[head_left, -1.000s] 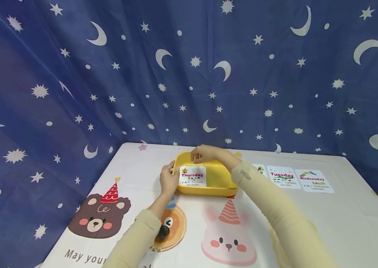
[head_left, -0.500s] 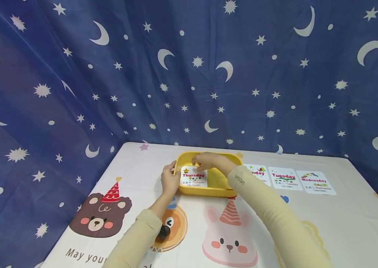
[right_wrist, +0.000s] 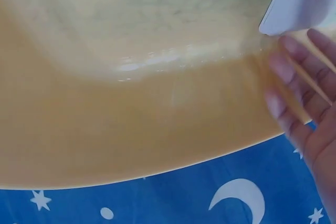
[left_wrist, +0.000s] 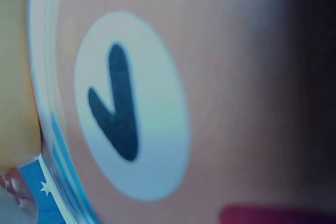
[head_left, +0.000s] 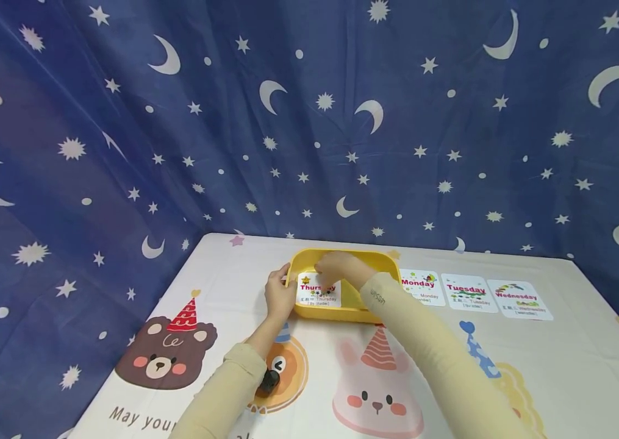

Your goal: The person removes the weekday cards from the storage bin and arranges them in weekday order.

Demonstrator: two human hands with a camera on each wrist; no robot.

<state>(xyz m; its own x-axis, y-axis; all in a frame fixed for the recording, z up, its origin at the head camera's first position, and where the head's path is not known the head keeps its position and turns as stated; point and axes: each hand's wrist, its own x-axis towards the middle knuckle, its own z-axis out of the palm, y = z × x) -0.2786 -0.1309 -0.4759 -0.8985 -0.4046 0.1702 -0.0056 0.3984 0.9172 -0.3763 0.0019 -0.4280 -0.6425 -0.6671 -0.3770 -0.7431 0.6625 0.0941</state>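
A yellow plastic tray [head_left: 336,314] stands on the table with a white Thursday card [head_left: 311,299] lying at its left end. My left hand [head_left: 279,294] grips the tray's left wall, thumb near the rim. Inside the tray, my right hand [head_left: 338,267] is over the card's upper right part. The right wrist view has that hand's fingers [right_wrist: 294,121] spread and slightly bent near the edge of the card [right_wrist: 299,3], pinching nothing. Whether a fingertip touches the card I cannot tell. In the left wrist view the left hand [left_wrist: 18,200] is mostly cut off.
Right of the tray, Monday [head_left: 421,288], Tuesday [head_left: 468,294] and Wednesday [head_left: 519,300] cards lie in a row. The tablecloth [head_left: 243,268] has printed animals. A small black object [head_left: 269,381] is at the left wrist. A blue star-patterned curtain [head_left: 309,152] hangs behind the table.
My right hand has moved from the tray's back rim down and forward into the tray, over the Thursday card. The Monday card is now more exposed. My left hand keeps its grip.
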